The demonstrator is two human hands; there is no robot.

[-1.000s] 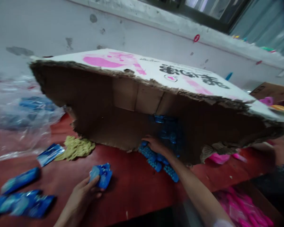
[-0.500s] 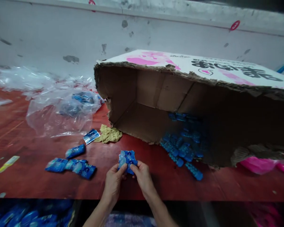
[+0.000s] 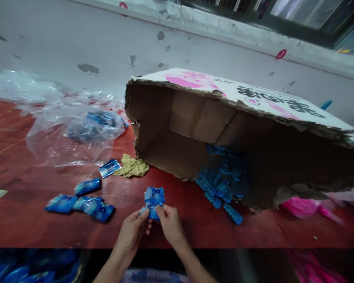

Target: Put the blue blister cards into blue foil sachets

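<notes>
Between my two hands, over the front of the red table [image 3: 129,232], is a blue printed packet [image 3: 154,195]. My left hand [image 3: 132,228] pinches its lower left side between thumb and fingers. On its lower right side, my right hand [image 3: 170,225] has thumb and fingers closed too. The packet's upper part stands free above my thumbs, with a crease across its middle. To the left lie several more blue packets [image 3: 90,206]. A flat blue-and-silver wrapper piece [image 3: 109,168] rests beside a crumpled yellowish cloth or lump [image 3: 132,166].
A torn-edged cardboard box [image 3: 183,153] lies on its side at the right, with many blue pieces [image 3: 221,184] spilling from its mouth. Clear plastic bags [image 3: 61,137] cover the back left. Pink plastic [image 3: 301,206] sits by the box. Below the table edge is a bin of blue packets [image 3: 32,267].
The packet now shows a crease across its middle, and my hands have moved to its lower part. My left hand has dropped slightly lower. The head view has tilted and shifted.
</notes>
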